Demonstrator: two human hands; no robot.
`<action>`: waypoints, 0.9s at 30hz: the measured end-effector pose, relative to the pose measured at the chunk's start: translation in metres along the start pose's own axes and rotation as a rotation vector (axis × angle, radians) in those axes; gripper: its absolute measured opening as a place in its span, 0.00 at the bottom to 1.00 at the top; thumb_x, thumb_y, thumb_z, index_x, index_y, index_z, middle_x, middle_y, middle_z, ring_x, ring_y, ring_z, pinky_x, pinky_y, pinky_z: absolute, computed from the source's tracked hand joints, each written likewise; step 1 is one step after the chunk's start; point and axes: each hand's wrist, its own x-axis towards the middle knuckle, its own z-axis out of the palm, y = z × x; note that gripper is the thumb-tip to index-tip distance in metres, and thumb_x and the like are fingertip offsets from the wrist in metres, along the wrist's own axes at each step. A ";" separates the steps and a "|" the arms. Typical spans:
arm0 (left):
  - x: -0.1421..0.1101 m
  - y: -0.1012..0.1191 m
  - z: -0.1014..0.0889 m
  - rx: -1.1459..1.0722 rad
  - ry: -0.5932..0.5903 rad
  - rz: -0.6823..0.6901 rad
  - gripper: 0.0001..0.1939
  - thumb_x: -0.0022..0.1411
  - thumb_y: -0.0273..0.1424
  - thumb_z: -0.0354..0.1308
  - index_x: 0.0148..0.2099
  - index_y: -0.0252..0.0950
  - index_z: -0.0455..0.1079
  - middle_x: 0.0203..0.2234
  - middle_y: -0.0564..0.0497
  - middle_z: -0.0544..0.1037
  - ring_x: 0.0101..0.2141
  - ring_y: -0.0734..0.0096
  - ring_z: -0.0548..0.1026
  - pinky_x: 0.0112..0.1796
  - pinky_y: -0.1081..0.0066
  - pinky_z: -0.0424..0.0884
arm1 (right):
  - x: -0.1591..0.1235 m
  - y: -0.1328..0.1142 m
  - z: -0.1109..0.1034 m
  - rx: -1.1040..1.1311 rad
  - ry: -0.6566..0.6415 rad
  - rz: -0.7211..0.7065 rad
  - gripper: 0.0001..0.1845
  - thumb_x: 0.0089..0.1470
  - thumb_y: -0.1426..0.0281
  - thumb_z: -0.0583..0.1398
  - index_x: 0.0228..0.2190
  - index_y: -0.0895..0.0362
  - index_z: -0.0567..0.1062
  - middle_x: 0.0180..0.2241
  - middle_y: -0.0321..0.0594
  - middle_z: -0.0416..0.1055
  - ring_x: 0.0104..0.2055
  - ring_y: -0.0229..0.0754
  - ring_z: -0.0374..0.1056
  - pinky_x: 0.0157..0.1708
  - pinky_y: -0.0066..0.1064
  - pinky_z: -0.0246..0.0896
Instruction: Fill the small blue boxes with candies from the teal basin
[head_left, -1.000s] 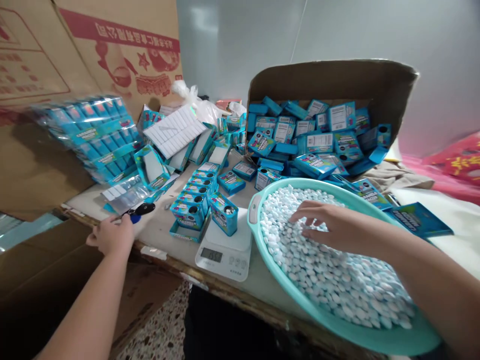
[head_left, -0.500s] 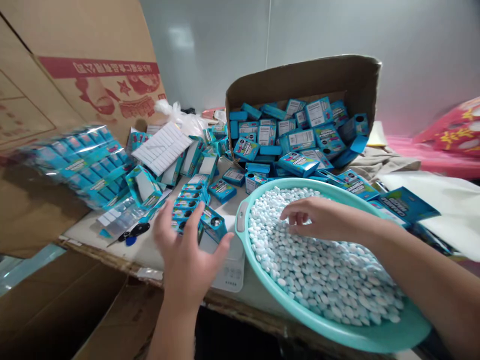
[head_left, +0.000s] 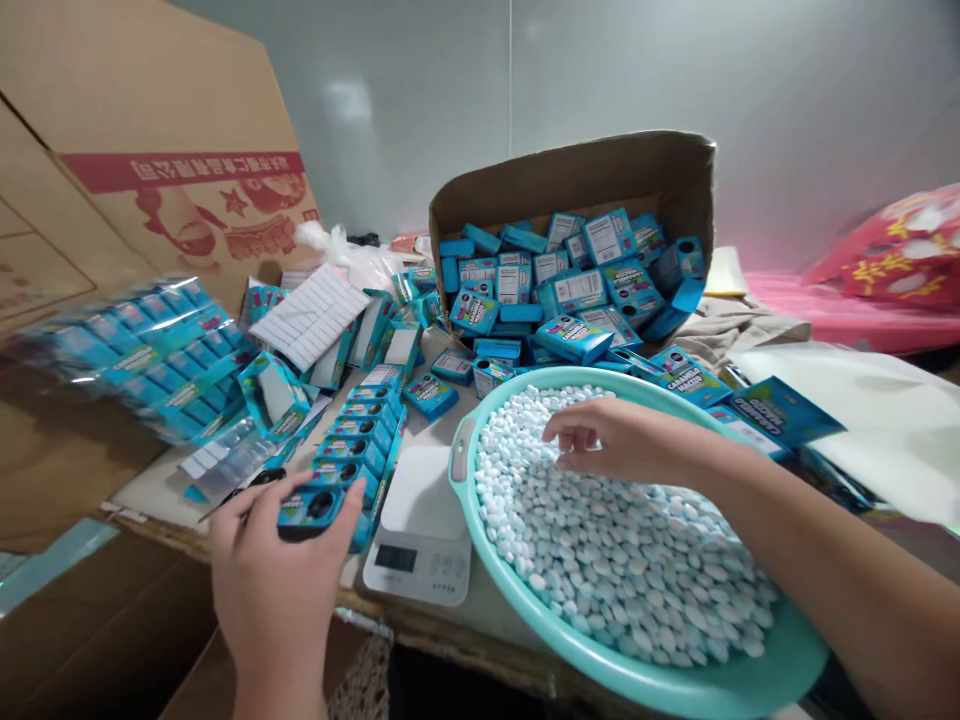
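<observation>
My left hand [head_left: 281, 545] is closed round a small blue candy box [head_left: 311, 507], thumb on one side and fingers on the other. That box sits at the near end of a row of matching boxes [head_left: 356, 425], each with a dark round spot on its upper face. My right hand [head_left: 592, 435] rests on the white and pale-blue candies [head_left: 600, 560] in a turquoise basin [head_left: 517, 640]. Its fingers are curled and whatever they enclose is hidden. Between the row and the basin lies a white digital scale [head_left: 424, 510] with a bare plate.
A tipped carton [head_left: 574, 165] full of blue boxes stands behind the basin. At left are a wrapped pack of boxes [head_left: 150, 355], a white divided tray [head_left: 309, 318] and a big printed carton [head_left: 187, 100]. Flattened blue packaging [head_left: 787, 412] lies at right. The table edge runs close in front.
My left hand has moved left and down from beside the scale and closed on a box at the row's end. The box on the scale is gone from it. My right hand stays in the candies.
</observation>
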 end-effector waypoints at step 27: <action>0.032 -0.033 0.070 0.225 -0.625 -0.127 0.52 0.58 0.56 0.62 0.73 0.31 0.54 0.63 0.25 0.63 0.62 0.26 0.66 0.55 0.34 0.68 | -0.017 -0.008 -0.012 0.010 0.326 -0.161 0.09 0.61 0.72 0.65 0.44 0.56 0.79 0.44 0.41 0.75 0.40 0.43 0.72 0.40 0.31 0.66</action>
